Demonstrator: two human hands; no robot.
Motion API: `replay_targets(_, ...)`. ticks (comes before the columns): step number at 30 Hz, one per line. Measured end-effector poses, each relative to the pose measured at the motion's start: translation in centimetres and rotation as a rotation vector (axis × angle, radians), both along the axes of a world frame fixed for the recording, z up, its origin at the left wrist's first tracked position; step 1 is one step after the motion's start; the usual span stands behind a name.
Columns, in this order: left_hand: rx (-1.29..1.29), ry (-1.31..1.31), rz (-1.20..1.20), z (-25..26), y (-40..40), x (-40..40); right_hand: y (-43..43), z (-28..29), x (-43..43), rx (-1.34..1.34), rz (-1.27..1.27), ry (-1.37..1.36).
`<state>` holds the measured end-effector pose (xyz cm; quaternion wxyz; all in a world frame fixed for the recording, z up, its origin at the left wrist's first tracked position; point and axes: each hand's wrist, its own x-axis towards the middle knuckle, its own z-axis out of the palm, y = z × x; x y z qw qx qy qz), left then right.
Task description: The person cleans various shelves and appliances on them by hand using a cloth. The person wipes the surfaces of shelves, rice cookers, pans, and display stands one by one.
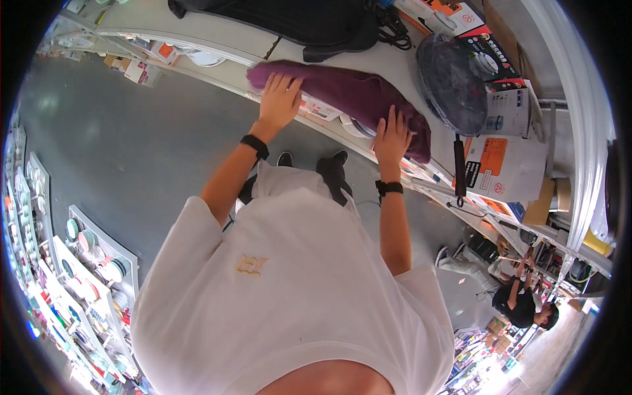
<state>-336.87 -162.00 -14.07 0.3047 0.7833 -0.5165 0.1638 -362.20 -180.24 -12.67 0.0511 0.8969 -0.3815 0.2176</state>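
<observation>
A dark purple cloth (345,94), bunched into a long shape, lies along the front edge of a white shelf (316,52) and partly overhangs it. On its left end rests my left hand (281,98), fingers extended over the fabric. My right hand (393,136) lies on the right end with its fingers spread. Both palms face down, and their undersides are hidden. Just behind the cloth sits a black appliance (276,19) with a coiled black power cord (395,29).
Right of the cloth, a plastic-wrapped frying pan (452,84) has its black handle (459,168) pointing towards me. Printed cartons (508,168) stand beside it. A lower shelf holds boxes and a white round item (205,58). Another person (516,298) is at shelving on the right.
</observation>
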Motion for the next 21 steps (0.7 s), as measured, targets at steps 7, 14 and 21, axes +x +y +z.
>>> replay_targets(7, 0.060, 0.023, -0.073, 1.2, -1.3, -3.0, -2.4, -0.2, -3.4, 0.196, -0.188, 0.052)
replay_targets(14, -0.004, 0.057, -0.398, 0.7, -8.1, -7.7, -2.6, -0.5, -1.8, 0.053, -0.171, 0.081)
replay_targets(21, 0.526, 0.502, -0.785, 4.2, -15.4, -5.2, -4.6, 2.0, -8.4, 0.400, -0.339, 0.238)
